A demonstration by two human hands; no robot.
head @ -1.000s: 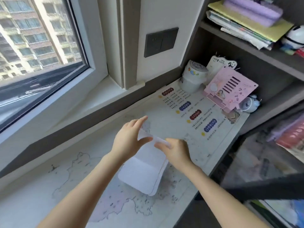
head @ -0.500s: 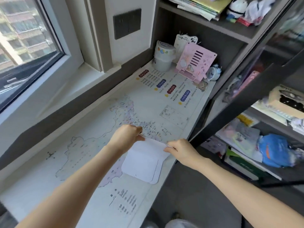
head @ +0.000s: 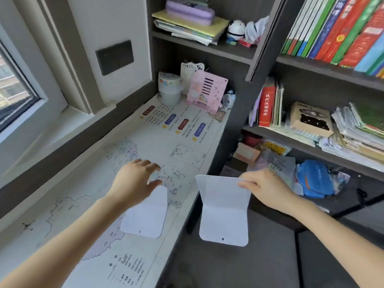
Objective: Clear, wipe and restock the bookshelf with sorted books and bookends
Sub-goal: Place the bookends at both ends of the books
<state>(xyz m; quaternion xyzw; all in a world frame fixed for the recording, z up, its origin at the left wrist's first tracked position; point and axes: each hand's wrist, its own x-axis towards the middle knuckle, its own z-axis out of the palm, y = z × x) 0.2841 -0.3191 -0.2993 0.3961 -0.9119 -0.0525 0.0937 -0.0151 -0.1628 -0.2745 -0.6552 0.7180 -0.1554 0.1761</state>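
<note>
- Head view: the left hand is relaxed, its fingers loosely spread and grasping nothing. It is over the map, at the top end of the left bookend; whether they touch cannot be told.
- The left bookend lies on the map, near its right edge.
- The right hand pinches the top edge of the right bookend, held in the air just right of the map.
- The shelf stands right of the map and holds books.

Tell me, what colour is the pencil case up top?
The pencil case is light purple, clearest in the head view.
</note>
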